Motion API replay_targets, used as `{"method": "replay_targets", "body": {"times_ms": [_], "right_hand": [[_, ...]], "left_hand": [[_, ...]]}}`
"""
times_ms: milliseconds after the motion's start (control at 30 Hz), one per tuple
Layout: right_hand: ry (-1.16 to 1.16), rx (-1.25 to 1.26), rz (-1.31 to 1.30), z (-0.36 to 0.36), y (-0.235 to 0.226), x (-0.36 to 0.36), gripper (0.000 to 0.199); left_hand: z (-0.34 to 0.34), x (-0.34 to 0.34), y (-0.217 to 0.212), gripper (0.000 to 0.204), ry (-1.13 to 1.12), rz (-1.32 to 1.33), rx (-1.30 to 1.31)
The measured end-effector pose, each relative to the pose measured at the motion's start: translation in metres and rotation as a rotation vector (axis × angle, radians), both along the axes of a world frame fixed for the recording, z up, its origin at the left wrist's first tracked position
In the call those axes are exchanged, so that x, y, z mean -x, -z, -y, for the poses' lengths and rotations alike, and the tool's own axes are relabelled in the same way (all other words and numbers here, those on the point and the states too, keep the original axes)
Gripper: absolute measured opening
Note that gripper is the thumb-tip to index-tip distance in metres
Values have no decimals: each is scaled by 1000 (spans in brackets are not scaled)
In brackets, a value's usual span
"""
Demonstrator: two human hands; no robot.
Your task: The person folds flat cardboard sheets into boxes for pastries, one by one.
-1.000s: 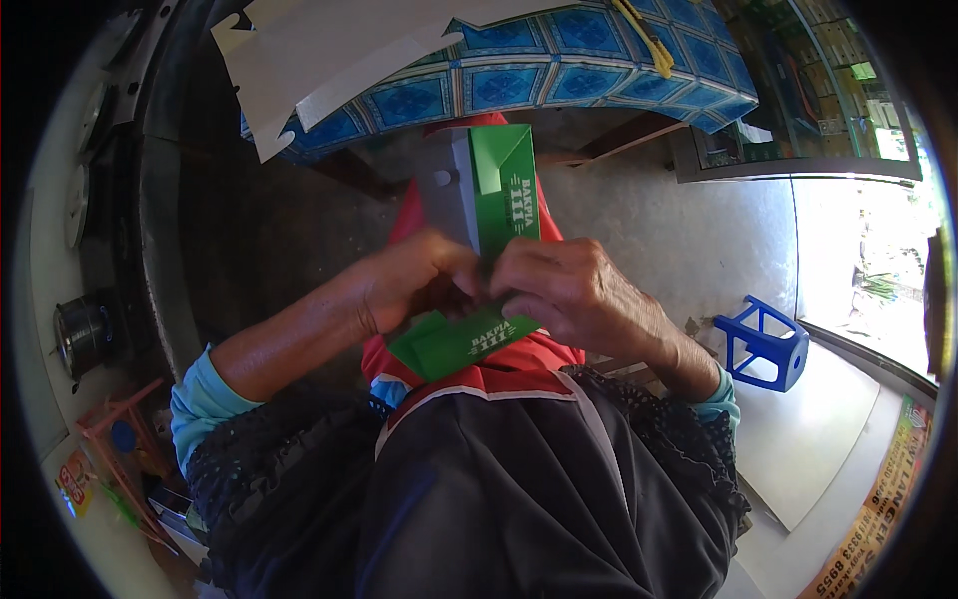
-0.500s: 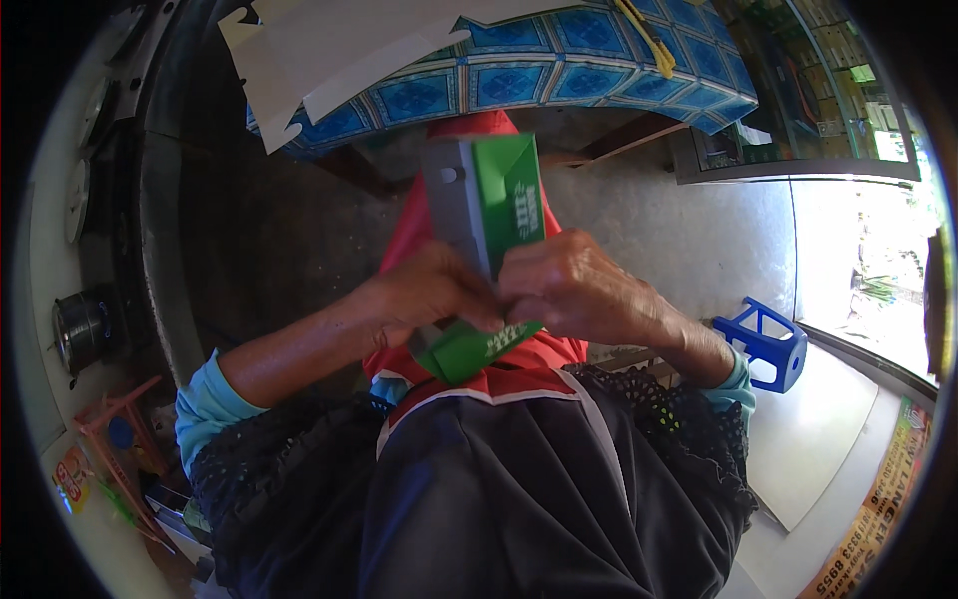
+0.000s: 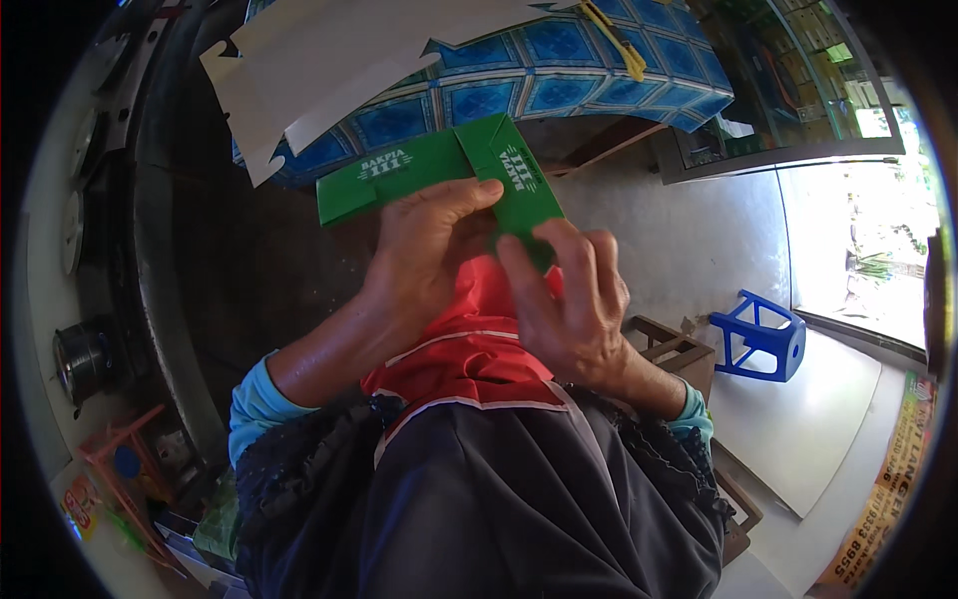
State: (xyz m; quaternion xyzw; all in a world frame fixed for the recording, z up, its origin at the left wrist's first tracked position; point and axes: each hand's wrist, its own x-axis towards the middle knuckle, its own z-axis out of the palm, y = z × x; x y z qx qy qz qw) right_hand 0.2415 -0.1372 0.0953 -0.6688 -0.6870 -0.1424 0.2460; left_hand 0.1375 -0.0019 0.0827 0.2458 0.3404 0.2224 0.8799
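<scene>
A green cardboard box [image 3: 344,190] with white print is held up over my lap, bent into an L shape with one arm to the left and the other toward me on the right. My left hand [image 3: 419,245] grips it near the inner corner, thumb on top and the other fingers hidden beneath. At the near end of the right arm, the thumb and fingertips of my right hand [image 3: 581,314] close on the edge; the fingertips are slightly blurred.
Ahead stands a table with a blue patterned cloth [image 3: 564,90], bearing pale cut sheets [image 3: 329,70] and a yellow-handled tool [image 3: 619,45]. A glass cabinet [image 3: 788,90] is at far right. A blue plastic stool [image 3: 763,339] lies tipped at right; a dark pot [image 3: 85,354] is at left.
The box has turned from its grey inside to its green outside and swung to the left. My left hand has moved up onto its corner, my right hand to its near end.
</scene>
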Motion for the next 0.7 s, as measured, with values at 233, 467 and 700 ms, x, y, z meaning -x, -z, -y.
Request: {"method": "replay_targets", "body": {"times_ms": [233,467,700], "right_hand": [[-80,-146,-306,22,14,-44,40],[207,-77,-155,37,14,-28,37],[300,-7,-269,42,17,-17,29]], "left_hand": [[14,-19,31,16,-113,13,-48],[45,-24,49,16,84,98,136],[70,-18,53,17,286,35,-51]]}}
